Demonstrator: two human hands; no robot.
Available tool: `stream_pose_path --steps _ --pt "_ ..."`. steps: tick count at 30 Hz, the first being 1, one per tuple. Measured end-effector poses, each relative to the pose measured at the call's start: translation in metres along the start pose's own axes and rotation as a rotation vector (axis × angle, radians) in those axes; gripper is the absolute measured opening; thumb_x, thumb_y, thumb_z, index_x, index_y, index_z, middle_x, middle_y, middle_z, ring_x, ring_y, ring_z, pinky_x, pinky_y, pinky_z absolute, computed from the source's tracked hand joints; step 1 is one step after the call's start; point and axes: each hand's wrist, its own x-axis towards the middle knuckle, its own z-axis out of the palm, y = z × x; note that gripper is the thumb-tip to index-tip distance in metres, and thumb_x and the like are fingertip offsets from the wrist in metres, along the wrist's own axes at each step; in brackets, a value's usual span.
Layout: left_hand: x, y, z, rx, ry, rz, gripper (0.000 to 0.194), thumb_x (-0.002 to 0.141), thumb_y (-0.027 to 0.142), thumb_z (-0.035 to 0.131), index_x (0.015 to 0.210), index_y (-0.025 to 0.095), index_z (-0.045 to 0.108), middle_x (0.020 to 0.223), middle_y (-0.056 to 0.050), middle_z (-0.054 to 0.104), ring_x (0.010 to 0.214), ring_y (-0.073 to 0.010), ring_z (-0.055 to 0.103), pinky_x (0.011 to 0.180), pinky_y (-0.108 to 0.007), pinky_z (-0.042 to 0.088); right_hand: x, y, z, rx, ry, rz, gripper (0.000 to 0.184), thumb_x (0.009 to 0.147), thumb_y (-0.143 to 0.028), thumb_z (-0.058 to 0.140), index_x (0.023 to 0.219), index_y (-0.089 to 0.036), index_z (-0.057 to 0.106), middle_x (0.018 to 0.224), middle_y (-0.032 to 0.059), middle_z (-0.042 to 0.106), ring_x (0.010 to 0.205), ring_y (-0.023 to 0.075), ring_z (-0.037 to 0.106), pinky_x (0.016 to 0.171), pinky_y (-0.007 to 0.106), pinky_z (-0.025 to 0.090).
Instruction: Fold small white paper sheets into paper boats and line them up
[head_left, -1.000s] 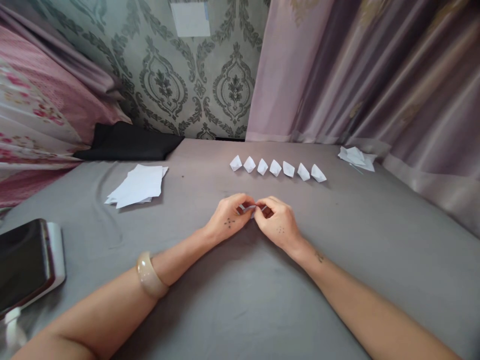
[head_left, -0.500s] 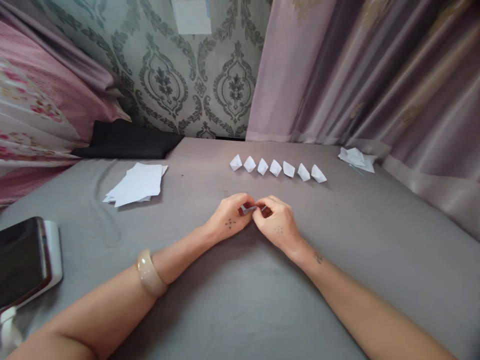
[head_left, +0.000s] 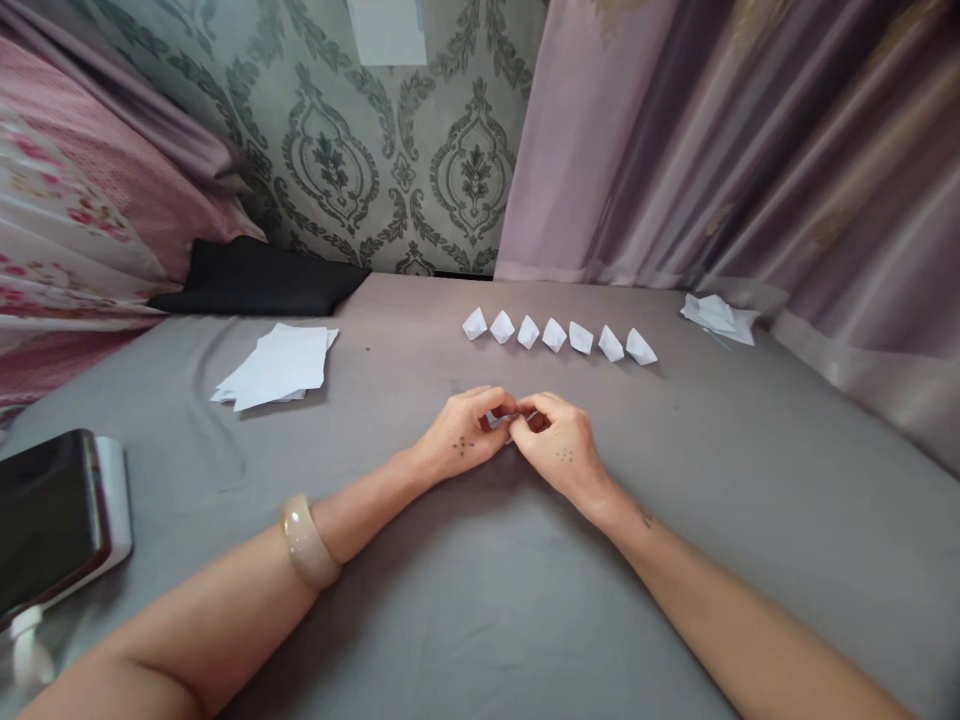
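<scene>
My left hand (head_left: 472, 430) and my right hand (head_left: 559, 440) meet in the middle of the view, thumbs and fingertips pinched together. Between them is a small folded piece of white paper (head_left: 495, 420), mostly hidden by the fingers. Both hands are closed on it, just above the grey sheet (head_left: 465, 610). Beyond them stands a row of several small folded white paper pieces (head_left: 554, 335), shaped like little boats. A bangle (head_left: 309, 543) circles my left wrist.
Left of my hands lies a stack of white paper sheets (head_left: 281, 365). A black cloth (head_left: 262, 280) is behind it. Near the left edge sits a dark-screened phone (head_left: 49, 520) on a white block with a white cable (head_left: 30, 645). More white paper (head_left: 720, 318) lies at the far right by the curtain (head_left: 660, 150).
The view has shifted slightly. Both hands stay together on the paper, with the fingertips moved a little closer and less of the paper showing between them.
</scene>
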Motion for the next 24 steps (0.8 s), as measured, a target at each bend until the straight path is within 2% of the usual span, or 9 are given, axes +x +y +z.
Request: stream_pose_path --steps 7,13,16,20,24 --pt "0.0 0.002 -0.004 -0.059 -0.037 -0.013 0.009 0.079 0.012 0.053 0.081 0.017 0.06 0.081 -0.002 0.063 0.074 -0.0113 0.057 0.067 -0.021 0.046 -0.002 0.003 -0.004 0.035 0.009 -0.018 0.014 0.073 -0.014 0.054 0.076 -0.019 0.068 0.074 0.0004 0.065 0.058 0.0102 0.059 0.061 0.023 0.046" --pt "-0.001 0.0 -0.01 -0.145 -0.034 -0.114 0.008 0.083 0.019 0.055 0.083 0.017 0.062 0.083 -0.002 0.065 0.079 -0.0129 0.059 0.071 -0.022 0.046 -0.004 0.007 -0.008 0.092 0.039 -0.021 0.012 0.076 -0.015 0.054 0.076 -0.019 0.065 0.076 0.0008 0.063 0.062 0.0108 0.059 0.062 0.023 0.047" --pt "0.0 -0.005 -0.011 -0.222 -0.011 -0.197 0.009 0.082 0.023 0.058 0.083 0.017 0.064 0.084 -0.003 0.066 0.078 -0.0133 0.059 0.071 -0.023 0.046 -0.005 0.01 -0.009 0.162 0.031 0.062 0.01 0.078 -0.019 0.054 0.077 -0.019 0.064 0.078 0.0017 0.064 0.062 0.0116 0.06 0.062 0.025 0.048" --pt "0.001 -0.011 -0.014 -0.409 0.045 -0.321 0.013 0.079 0.028 0.063 0.081 0.015 0.063 0.084 -0.005 0.067 0.074 -0.0134 0.059 0.068 -0.024 0.046 -0.003 0.018 -0.008 0.323 -0.02 0.254 0.011 0.079 -0.026 0.055 0.085 -0.019 0.062 0.075 0.0026 0.065 0.064 0.0152 0.063 0.062 0.028 0.051" --pt "0.002 -0.012 -0.016 -0.592 0.104 -0.432 0.016 0.077 0.03 0.066 0.08 0.015 0.062 0.092 -0.006 0.069 0.078 -0.0127 0.06 0.071 -0.023 0.045 0.001 0.026 -0.007 0.504 -0.02 0.384 0.015 0.079 -0.031 0.057 0.087 -0.019 0.057 0.071 0.0011 0.064 0.064 0.0147 0.063 0.062 0.028 0.052"
